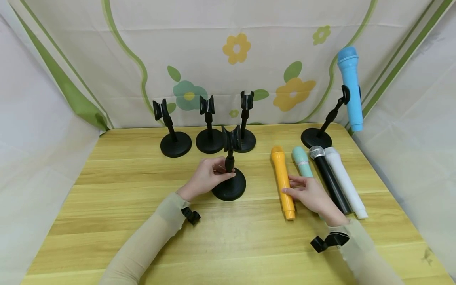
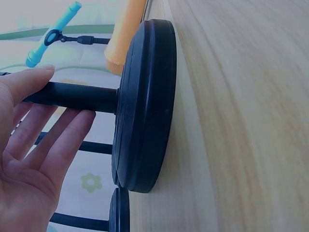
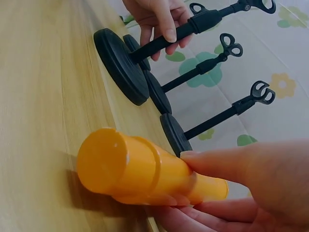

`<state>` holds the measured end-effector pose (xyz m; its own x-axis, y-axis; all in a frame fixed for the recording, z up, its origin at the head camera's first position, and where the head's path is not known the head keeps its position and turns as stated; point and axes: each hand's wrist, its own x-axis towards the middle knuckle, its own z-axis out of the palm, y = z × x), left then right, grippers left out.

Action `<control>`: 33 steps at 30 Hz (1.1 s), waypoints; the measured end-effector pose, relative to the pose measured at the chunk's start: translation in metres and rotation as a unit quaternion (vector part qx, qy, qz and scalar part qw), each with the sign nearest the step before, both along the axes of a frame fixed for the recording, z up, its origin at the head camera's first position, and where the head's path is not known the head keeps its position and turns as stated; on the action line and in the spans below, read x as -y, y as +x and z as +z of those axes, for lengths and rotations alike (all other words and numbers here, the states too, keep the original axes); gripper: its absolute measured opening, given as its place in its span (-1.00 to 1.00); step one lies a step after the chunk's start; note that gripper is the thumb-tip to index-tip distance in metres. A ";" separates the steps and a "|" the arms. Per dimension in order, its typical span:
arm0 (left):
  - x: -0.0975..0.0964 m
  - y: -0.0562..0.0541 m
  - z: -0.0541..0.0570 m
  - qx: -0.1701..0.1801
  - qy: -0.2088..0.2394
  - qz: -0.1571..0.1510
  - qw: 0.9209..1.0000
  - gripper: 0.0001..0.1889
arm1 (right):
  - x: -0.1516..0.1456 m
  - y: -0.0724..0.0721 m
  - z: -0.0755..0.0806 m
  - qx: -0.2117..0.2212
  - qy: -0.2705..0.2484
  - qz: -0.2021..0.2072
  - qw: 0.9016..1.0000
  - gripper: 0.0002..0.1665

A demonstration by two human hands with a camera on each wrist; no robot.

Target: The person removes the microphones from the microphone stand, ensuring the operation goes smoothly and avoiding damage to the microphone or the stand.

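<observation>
My left hand [image 1: 206,177] holds the pole of a black desktop microphone stand [image 1: 229,190] between thumb and fingers. In the left wrist view, the stand's round base [image 2: 147,106] is upright on the table and the thumb lies along the pole. An orange microphone [image 1: 281,174] lies lengthwise to the right, and my right hand [image 1: 313,194] grips its lower body. Seen from the right wrist, thumb and fingers hold the orange microphone [image 3: 140,166] from both sides, its blunt end toward the camera. The cradle [image 1: 231,138] on top of the held stand has nothing in it.
Three more black stands [image 1: 176,144] are lined up at the back. Far right, another stand [image 1: 316,137] carries a blue microphone [image 1: 350,83]. Beside my right hand lie a mint microphone [image 1: 303,161], a black one [image 1: 331,180] and a white one [image 1: 345,182]. A patterned curtain [image 1: 213,47] closes the back.
</observation>
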<state>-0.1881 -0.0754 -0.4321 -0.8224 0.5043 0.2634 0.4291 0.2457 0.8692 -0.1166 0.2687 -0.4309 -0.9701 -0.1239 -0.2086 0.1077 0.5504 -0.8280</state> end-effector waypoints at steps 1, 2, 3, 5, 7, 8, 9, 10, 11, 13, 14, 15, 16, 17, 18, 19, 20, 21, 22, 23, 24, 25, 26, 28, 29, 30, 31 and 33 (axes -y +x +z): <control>0.000 0.000 0.000 0.000 0.000 0.000 1.000 -0.81 | 0.000 0.000 0.000 0.001 0.003 -0.001 1.000 -0.19; 0.000 0.000 0.000 0.000 0.000 0.000 1.000 -0.81 | 0.000 0.000 0.001 0.001 0.001 -0.001 1.000 -0.19; 0.000 0.000 0.000 0.000 0.000 0.000 1.000 -0.81 | 0.000 0.000 0.001 0.002 0.000 0.000 1.000 -0.18; 0.000 0.000 -0.001 0.001 0.000 -0.001 1.000 -0.81 | 0.000 0.000 0.001 0.001 0.001 0.002 1.000 -0.17; 0.000 0.000 -0.001 0.000 0.000 -0.001 1.000 -0.81 | -0.001 0.000 0.001 -0.004 0.009 0.004 1.000 -0.18; 0.001 0.000 -0.001 0.000 0.000 -0.002 1.000 -0.81 | -0.002 0.000 0.001 -0.007 0.015 0.005 1.000 -0.18; 0.001 0.000 -0.001 -0.001 0.001 -0.002 1.000 -0.81 | -0.003 0.001 0.001 -0.011 0.025 0.007 1.000 -0.19; 0.001 0.000 -0.001 -0.001 0.002 -0.002 1.000 -0.80 | -0.003 0.001 0.001 -0.015 0.034 0.007 0.999 -0.20; 0.001 0.000 -0.001 -0.002 0.002 -0.003 1.000 -0.80 | -0.004 0.001 0.001 -0.020 0.044 0.007 0.999 -0.21; 0.001 -0.001 -0.001 -0.003 0.002 -0.004 1.000 -0.80 | -0.004 0.001 0.002 -0.026 0.059 0.007 0.998 -0.22; 0.001 -0.001 -0.001 -0.004 0.002 -0.004 1.000 -0.80 | -0.005 0.001 0.002 -0.030 0.065 0.006 0.997 -0.23; 0.001 -0.001 -0.002 -0.005 0.002 -0.005 1.000 -0.79 | -0.005 0.001 0.002 -0.033 0.070 0.007 0.997 -0.23; 0.001 -0.001 -0.002 -0.006 0.002 -0.005 1.000 -0.79 | -0.006 0.001 0.002 -0.035 0.073 0.006 0.997 -0.24; 0.001 -0.001 -0.002 -0.006 0.002 -0.005 1.000 -0.79 | -0.006 0.001 0.002 -0.038 0.076 0.006 0.996 -0.24; 0.001 -0.001 -0.002 -0.007 0.002 -0.005 1.000 -0.80 | -0.006 0.002 0.002 -0.040 0.078 0.006 0.996 -0.25; 0.001 -0.001 -0.002 -0.007 0.002 -0.005 1.000 -0.80 | -0.007 0.002 0.002 -0.042 0.082 0.006 0.996 -0.25; 0.001 -0.001 -0.002 -0.007 0.002 -0.004 1.000 -0.80 | -0.007 0.002 0.002 -0.044 0.083 0.006 0.996 -0.25; 0.001 -0.001 -0.002 -0.007 0.003 -0.005 1.000 -0.80 | -0.007 0.002 0.002 -0.045 0.085 0.006 0.995 -0.25; 0.001 -0.001 -0.002 -0.007 0.003 -0.005 1.000 -0.80 | -0.007 0.002 0.002 -0.046 0.086 0.005 0.995 -0.25; 0.001 -0.001 -0.002 -0.007 0.003 -0.005 1.000 -0.80 | -0.007 0.002 0.002 -0.047 0.088 0.005 0.995 -0.25; 0.001 -0.001 -0.002 -0.007 0.003 -0.005 1.000 -0.80 | -0.008 0.002 0.002 -0.047 0.090 0.005 0.995 -0.25; 0.001 -0.001 -0.001 -0.008 0.003 -0.005 1.000 -0.80 | -0.008 0.002 0.002 -0.049 0.092 0.006 0.995 -0.25; 0.001 -0.001 -0.002 -0.008 0.003 -0.005 1.000 -0.80 | -0.007 0.002 0.002 -0.050 0.093 0.006 0.994 -0.25; 0.001 -0.001 -0.002 -0.009 0.002 -0.004 1.000 -0.80 | -0.007 0.003 0.003 -0.052 0.096 0.006 0.994 -0.24; 0.001 -0.001 -0.002 -0.010 0.002 -0.004 1.000 -0.80 | -0.006 0.003 0.004 -0.052 0.097 0.006 0.994 -0.23; 0.001 -0.001 -0.002 -0.010 0.002 -0.004 1.000 -0.80 | -0.006 0.003 0.004 -0.052 0.098 0.005 0.994 -0.22; 0.001 -0.001 -0.002 -0.011 0.001 -0.003 1.000 -0.80 | -0.005 0.004 0.005 -0.052 0.098 0.004 0.994 -0.21; 0.001 -0.001 -0.002 -0.012 0.001 -0.003 1.000 -0.80 | -0.005 0.004 0.007 -0.051 0.097 0.002 0.994 -0.20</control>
<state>-0.1894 -0.0764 -0.4344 -0.8125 0.5093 0.2838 0.4515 0.2416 0.8590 -0.1124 0.2733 -0.4241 -0.9871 -0.0940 -0.1295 0.0267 0.7012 -0.7125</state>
